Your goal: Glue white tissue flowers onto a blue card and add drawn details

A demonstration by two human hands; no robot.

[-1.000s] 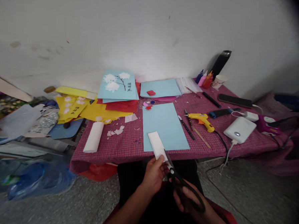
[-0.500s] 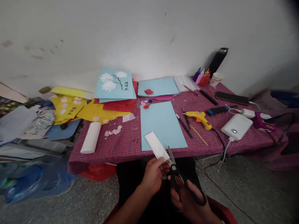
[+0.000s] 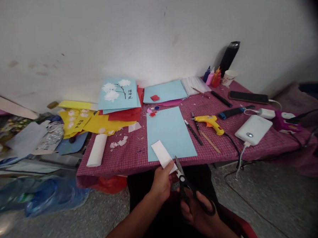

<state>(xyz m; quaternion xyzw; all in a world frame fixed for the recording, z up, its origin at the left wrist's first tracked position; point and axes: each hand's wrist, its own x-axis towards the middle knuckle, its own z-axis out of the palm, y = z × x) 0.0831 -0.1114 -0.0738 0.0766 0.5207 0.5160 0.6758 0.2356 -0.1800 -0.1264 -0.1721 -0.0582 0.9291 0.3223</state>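
Observation:
Between thumb and fingers, my left hand [image 3: 162, 182] pinches the lower end of a white paper strip [image 3: 161, 152]. The strip slants over the near edge of a light blue sheet [image 3: 167, 131]. My right hand [image 3: 197, 209] has its fingers through the handles of black-handled scissors [image 3: 182, 180]. Their blades point up and away, beside the strip's lower right end. Whether the blades touch the paper I cannot tell. A roll of white paper [image 3: 97, 150] lies at the table's left front, near pale pink scraps [image 3: 119, 142].
A yellow glue gun [image 3: 211, 122], pens [image 3: 193, 132] and a wooden stick [image 3: 210, 142] lie right of the blue sheet. Farther right are a white power bank [image 3: 252, 130] and cables. A flower card [image 3: 117, 94] tops a pile at the back, near bottles [image 3: 212, 77] and a cup [image 3: 228, 78].
The camera view has shifted slightly. Both hands keep their hold on the strip and scissors, with the blades still close beside the strip's lower end.

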